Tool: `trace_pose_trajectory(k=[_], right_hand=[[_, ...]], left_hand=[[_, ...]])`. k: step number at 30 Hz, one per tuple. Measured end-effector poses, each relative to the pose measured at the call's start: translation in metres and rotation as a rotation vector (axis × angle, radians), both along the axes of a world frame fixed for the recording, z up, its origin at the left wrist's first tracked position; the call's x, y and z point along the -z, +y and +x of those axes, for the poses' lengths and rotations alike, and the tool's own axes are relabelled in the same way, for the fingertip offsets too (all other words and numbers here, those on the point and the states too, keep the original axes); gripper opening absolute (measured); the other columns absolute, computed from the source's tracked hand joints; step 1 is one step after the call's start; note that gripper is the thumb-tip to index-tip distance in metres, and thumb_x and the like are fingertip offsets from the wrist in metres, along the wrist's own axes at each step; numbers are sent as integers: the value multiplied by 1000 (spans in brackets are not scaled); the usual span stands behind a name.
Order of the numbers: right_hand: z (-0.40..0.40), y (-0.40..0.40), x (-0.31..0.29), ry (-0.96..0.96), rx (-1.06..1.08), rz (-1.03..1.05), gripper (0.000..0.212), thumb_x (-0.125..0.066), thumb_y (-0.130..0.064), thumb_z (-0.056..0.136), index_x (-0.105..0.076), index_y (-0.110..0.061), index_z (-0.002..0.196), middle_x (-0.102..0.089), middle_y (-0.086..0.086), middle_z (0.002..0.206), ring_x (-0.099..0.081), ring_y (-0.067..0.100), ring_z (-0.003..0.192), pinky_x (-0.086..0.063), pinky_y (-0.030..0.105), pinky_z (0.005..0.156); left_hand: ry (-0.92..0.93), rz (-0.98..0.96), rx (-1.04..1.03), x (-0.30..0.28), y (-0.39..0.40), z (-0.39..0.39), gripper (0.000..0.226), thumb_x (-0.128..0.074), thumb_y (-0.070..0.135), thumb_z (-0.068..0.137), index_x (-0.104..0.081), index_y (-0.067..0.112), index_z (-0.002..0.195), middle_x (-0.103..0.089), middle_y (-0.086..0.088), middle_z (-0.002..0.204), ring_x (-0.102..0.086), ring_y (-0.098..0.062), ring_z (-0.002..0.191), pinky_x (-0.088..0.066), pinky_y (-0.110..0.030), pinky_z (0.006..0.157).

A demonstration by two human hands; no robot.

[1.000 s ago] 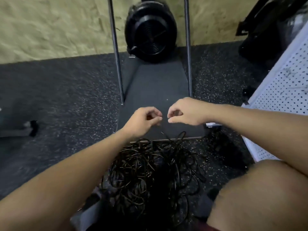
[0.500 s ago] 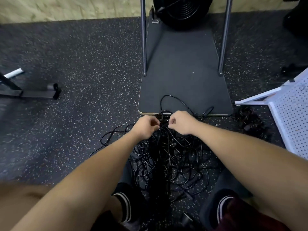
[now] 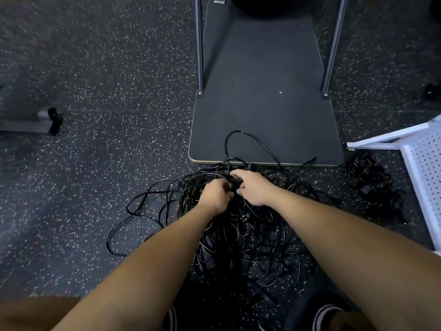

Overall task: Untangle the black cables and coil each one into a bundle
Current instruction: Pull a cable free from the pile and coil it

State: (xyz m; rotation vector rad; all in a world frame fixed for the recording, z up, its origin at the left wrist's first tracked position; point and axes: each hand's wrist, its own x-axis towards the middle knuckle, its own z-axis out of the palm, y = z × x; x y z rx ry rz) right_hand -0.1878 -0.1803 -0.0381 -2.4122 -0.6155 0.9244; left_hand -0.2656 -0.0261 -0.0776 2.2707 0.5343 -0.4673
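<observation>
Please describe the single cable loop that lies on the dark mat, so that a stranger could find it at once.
Find the dark mat between two metal legs. At its near edge, beyond the hands, one black cable loop arches onto it from the tangled pile. Only it lies on plain mat, not speckled floor.

Glossy black cables [image 3: 238,235], speckled rubbery floor [image 3: 107,80], shiny metal legs [image 3: 199,56]

Both hands are reaching down into the cables [image 3: 241,237], a black tangle lying on the speckled floor [image 3: 114,75]. The left hand [image 3: 216,194] and right hand [image 3: 254,187] are sitting close together at the pile's far edge, fingers curling round strands. One loop is arching onto the mat [image 3: 265,111] beyond. A white rack [image 3: 422,177] is standing at right.
</observation>
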Motion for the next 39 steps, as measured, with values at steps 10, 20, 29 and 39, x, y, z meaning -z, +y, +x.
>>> trace_pose_trajectory(k=[10,20,29,39], right_hand=[[16,-20,-59,-296,10,-5,22,-70,-44,101,-64,-29,116,-73,-4,109,-68,30,104,-56,43,88],[34,-36,-266,-370,154,305,31,-53,-21,108,-73,-17,86,-79,-3,77,-61,2,54,-50,29,64],[33,-55,-369,-348,280,699,31,-55,-23,112,-75,-5,95,-78,7,82,-63,16,61,-56,28,58],[65,-66,-370,-342,529,901,34,-63,-32,110,-79,-7,93,-70,-2,73,-49,18,57,-41,35,58]], left_hand=[[-205,-272,-91,-103,22,20,13,-74,10,103,-74,17,92,-69,2,78,-55,-13,61,-47,-30,65],[-520,-385,-72,-296,44,53,7,-68,2,105,-72,-2,109,-71,-14,98,-65,-25,89,-61,-55,95],[-639,-434,63,-374,21,59,22,-82,16,97,-78,15,119,-80,-15,115,-74,-22,104,-58,-41,105],[-480,-746,193,-342,-36,66,30,-72,28,107,-76,18,135,-44,-3,80,-43,-16,72,-46,-30,73]])
